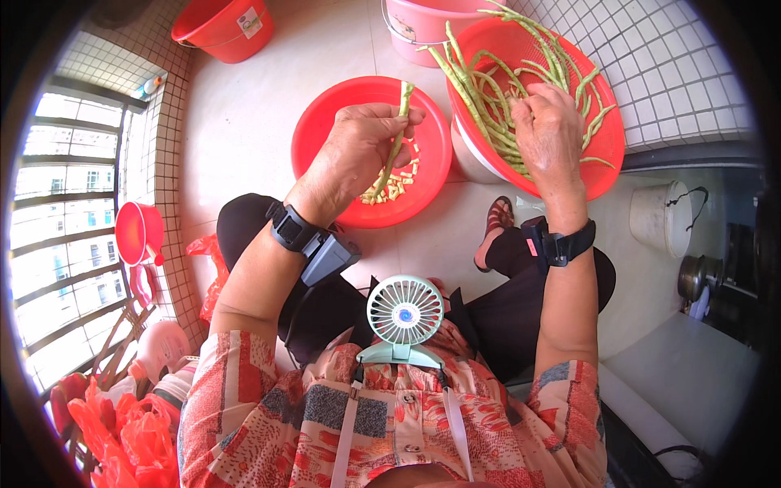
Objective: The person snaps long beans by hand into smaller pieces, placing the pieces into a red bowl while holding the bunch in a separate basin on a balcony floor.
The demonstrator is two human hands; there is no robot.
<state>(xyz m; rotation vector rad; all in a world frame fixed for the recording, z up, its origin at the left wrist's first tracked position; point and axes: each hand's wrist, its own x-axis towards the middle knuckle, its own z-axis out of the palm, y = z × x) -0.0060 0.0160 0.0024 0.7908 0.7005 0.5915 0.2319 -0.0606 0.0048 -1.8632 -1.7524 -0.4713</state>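
Observation:
A green long bean (393, 152) is held upright between the thumb and fingers of my left hand (372, 137), above a red plastic basin (317, 116). Short cut bean pieces (393, 188) lie in that basin. My right hand (549, 131) is over a red plastic colander (601, 165) full of long beans (482, 116), its fingers bent down among them. Whether those fingers grip a bean is hidden by the back of the hand. Some long beans hang over the colander's rim.
The colander rests on a whitish bucket (473, 158). Behind stand a pink bucket (421, 24) and a red bucket (229, 30). A white pail (659, 216) is at the right. A red dipper (139, 232) and red plastic bags (146, 433) are at the left. A small fan (405, 314) hangs at my chest.

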